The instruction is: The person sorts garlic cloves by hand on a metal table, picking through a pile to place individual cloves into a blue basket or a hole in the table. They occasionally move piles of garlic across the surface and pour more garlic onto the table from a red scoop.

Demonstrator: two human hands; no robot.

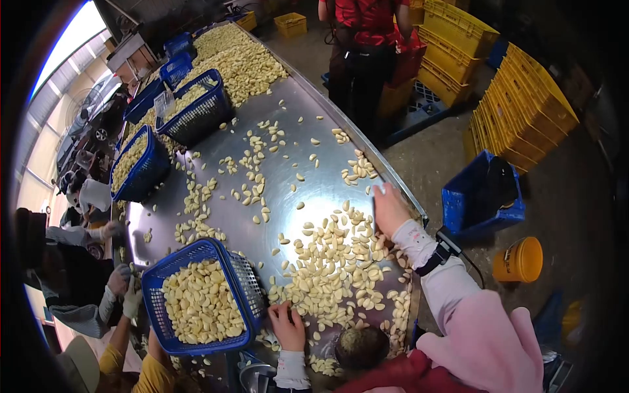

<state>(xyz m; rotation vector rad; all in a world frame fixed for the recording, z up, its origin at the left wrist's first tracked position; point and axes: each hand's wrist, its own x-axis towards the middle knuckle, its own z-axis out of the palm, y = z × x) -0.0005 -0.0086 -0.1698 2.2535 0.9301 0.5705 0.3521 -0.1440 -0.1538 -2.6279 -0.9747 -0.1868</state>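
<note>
Pale peeled cloves [334,262] lie spread over the metal table [255,108]. At the table's right edge, my right hand [391,209] rests beside the cloves, its fingers partly hidden behind the back of the hand. My left hand [287,326] is low in the view, between the clove pile and a blue basket [151,288] full of cloves. Its thumb and fingers are apart, touching the table near some cloves, with nothing held. A round dark object [362,347] sits between my forearms.
More blue baskets [196,121] and a large clove heap [229,56] occupy the far left. Co-workers' hands [131,298] are left of the near basket. Right of the table are a blue bin [481,200], a yellow bucket [517,260], stacked yellow crates [521,108] and a person [367,39].
</note>
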